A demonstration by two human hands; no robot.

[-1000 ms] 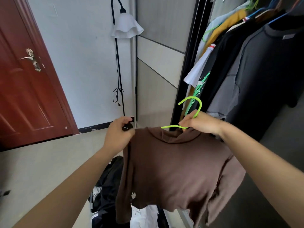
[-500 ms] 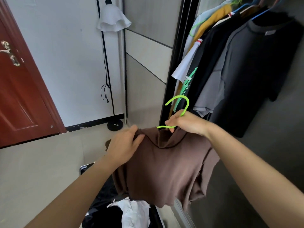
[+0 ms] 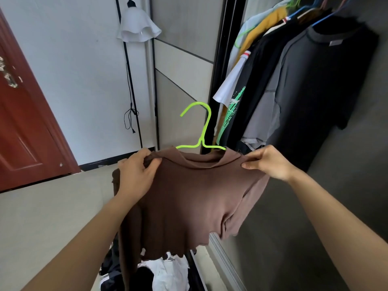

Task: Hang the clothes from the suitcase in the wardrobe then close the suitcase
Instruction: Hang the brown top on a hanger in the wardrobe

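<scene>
Head view puts the brown top in mid-air in front of the person, just left of the open wardrobe and above the heap of black and white clothes low in the frame. Those clothes presumably lie in the suitcase, whose shell cannot be made out.

The top looks like a thin, soft knit. It sags and folds under its own weight, and one sleeve droops at the left, so it is probably light and limp with no shape of its own. The green hanger gives it that shape. The hanger's arms run in under the collar and its hook stands free above.

The left hand grips a bunch of fabric at the left shoulder. The right hand pinches the right shoulder seam between thumb and fingers. Neither hand is on the hanger.

A smooth, thin hanger may let such cloth slide off, so both shoulders should probably sit squarely on it. The hook looks like the best place to hold it for the lift to the rail.

In the wardrobe, a dark T-shirt and other garments already hang close together. A floor lamp and a red door stand to the left.
</scene>
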